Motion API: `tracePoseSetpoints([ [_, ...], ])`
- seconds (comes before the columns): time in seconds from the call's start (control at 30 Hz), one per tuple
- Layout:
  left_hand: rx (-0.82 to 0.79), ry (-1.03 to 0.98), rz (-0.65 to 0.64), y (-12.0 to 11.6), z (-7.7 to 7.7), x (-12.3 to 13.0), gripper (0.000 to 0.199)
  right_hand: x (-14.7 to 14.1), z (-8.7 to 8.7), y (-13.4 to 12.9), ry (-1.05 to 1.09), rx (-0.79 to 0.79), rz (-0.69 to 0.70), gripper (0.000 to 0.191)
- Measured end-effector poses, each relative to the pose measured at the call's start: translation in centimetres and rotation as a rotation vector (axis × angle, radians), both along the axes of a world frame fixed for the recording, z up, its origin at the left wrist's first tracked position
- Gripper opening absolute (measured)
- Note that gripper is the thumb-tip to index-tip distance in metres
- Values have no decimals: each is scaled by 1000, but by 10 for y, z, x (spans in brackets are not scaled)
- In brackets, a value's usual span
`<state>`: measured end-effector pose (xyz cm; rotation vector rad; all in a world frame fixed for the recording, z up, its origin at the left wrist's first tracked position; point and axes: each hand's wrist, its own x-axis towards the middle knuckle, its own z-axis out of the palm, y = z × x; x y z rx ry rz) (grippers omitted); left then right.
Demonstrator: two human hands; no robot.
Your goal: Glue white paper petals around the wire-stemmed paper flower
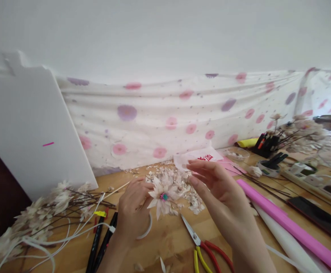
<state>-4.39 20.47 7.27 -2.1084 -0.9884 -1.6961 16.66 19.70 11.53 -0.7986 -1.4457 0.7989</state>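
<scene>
My left hand (135, 206) is closed around the base of a pale flower (163, 196), whose petals spread out beside the fingers. Its centre is blue-green and pink. To the right of the flower, my right hand (215, 189) is raised with its fingers apart and nothing between them. Behind the flower lies a heap of small pale petals (195, 203). Scissors (195, 238) with red and yellow handles rest on the table below and between the hands, their blades apart.
More pale flowers on stems (60, 201), white cables (40, 240) and black pens (94, 242) lie at left. A pink roll (284, 223), a black phone (320, 216) and a power strip (313, 184) are at right. A white board (40, 125) stands at back left.
</scene>
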Motion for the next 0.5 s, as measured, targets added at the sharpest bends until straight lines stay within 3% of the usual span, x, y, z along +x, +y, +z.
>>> tracePoseSetpoints([
  [0.1,-15,-78,3,-3,4,-3,22,3,2,-5,153,131,-101,24],
  [0.27,-123,-269,16,-11,5,-5,22,-1,11,-29,195,146,-277,23],
  [0.4,-342,-458,-13,-17,2,-2,13,4,8,-51,25,146,-364,11],
  [0.5,-519,-591,-113,-20,3,1,10,24,-8,-73,-261,190,-354,21],
])
